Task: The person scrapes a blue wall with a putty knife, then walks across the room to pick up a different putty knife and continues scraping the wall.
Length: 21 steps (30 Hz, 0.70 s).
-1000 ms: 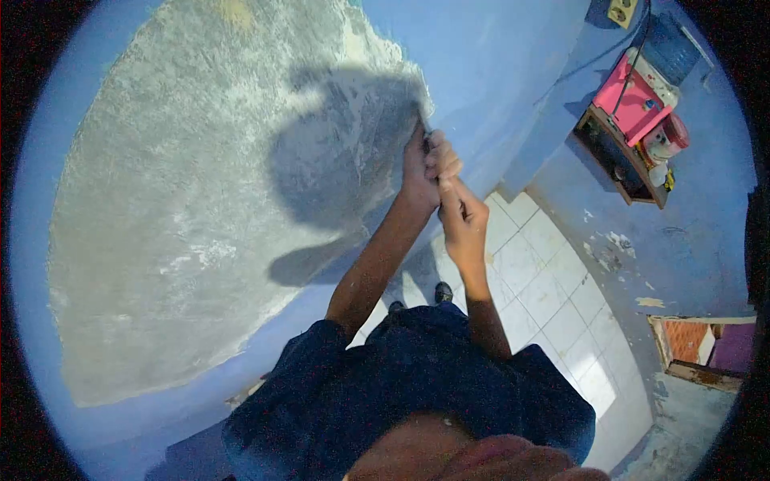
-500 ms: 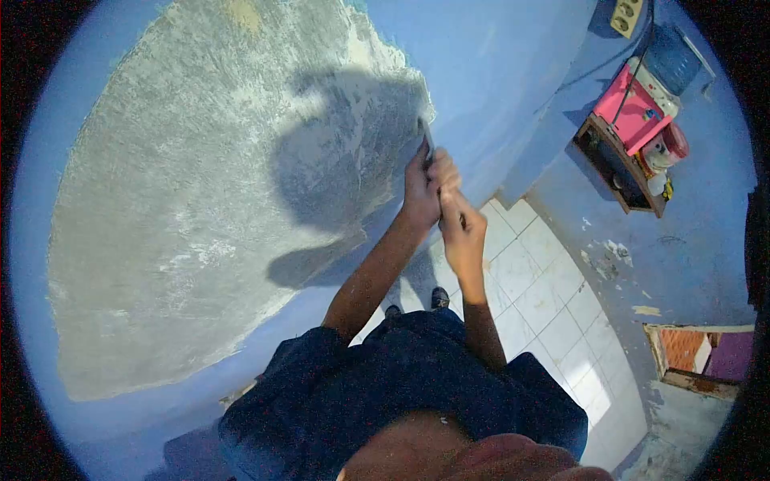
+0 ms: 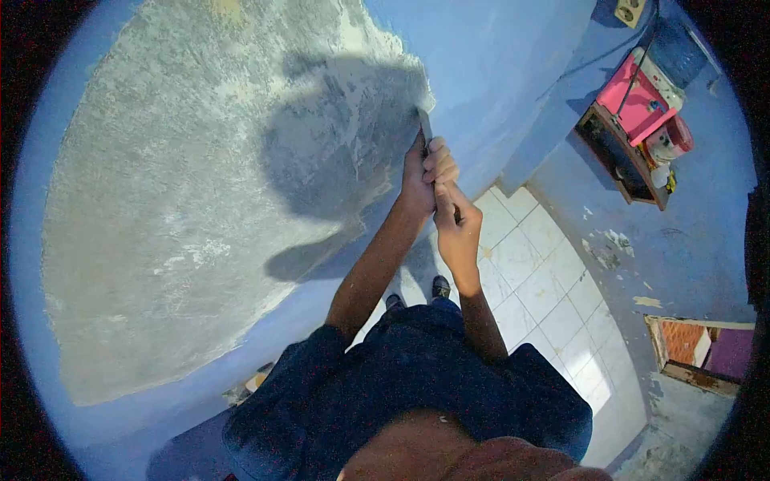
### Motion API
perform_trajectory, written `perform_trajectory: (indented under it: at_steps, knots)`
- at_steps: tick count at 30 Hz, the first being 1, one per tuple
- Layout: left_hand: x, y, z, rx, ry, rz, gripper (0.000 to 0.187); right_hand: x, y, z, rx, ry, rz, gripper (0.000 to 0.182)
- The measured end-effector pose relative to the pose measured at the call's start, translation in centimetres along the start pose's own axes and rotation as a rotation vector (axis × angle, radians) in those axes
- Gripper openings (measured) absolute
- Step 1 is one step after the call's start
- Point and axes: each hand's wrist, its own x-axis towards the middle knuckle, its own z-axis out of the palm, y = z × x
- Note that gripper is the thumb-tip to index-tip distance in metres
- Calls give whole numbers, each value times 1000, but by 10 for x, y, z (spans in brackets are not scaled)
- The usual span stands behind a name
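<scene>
A thin flat scraper has its tip against the wall, at the right edge of a large grey bare patch bordered by blue paint. My left hand is wrapped round the scraper just below its blade. Lower down and to the right, my right hand is closed round the tool's handle end, close against the left hand. Most of the handle is hidden by the fingers. Shadows of my head and arms fall across the grey patch.
A wooden wall shelf at the upper right bears a pink container and a pink-lidded tub. A power socket is above. White floor tiles lie below, with a framed opening at the lower right.
The view has shifted slightly. Both hands keep their grip and the scraper tip remains near the patch's right edge, with the blade now seen more clearly.
</scene>
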Motion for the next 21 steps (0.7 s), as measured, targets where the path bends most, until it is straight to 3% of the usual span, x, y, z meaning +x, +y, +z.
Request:
perform_trajectory:
  at_steps: [2,5,8,10,11,13,15,17,18,19,21]
  knots:
    - [4,12,-10,-56,-49,-50,27,10,-7,0,22,-37,11,29]
    - [12,-2,17,241,358,85,33,12,-22,-12,63,-35,126,29]
    - [-12,-54,74,1262,826,126,40,14,-18,-24,-26,45,91,31]
    - [-60,-57,42,1351,867,53,45,21,-26,-35,-67,72,67,32]
    - [-88,-57,17,1047,929,55,47,27,-30,-40,-66,79,68,32]
    - [-151,-50,-21,1164,1135,-164,49,44,-48,-44,-36,158,-22,31]
    - [-232,-43,-47,1270,1183,-259,49,58,-46,-38,5,222,-153,28]
    - [-332,-20,-101,1295,1328,-351,48,52,-18,-37,-268,28,-238,28]
    - [-364,-24,-89,1245,1395,-194,43,48,3,-35,-398,-71,-285,28]
    - [-401,-20,-100,1157,1603,-144,40,34,24,-35,-394,-81,-261,28]
    - [-461,-27,-94,1107,1737,88,39,-7,111,-63,-666,-253,61,29]
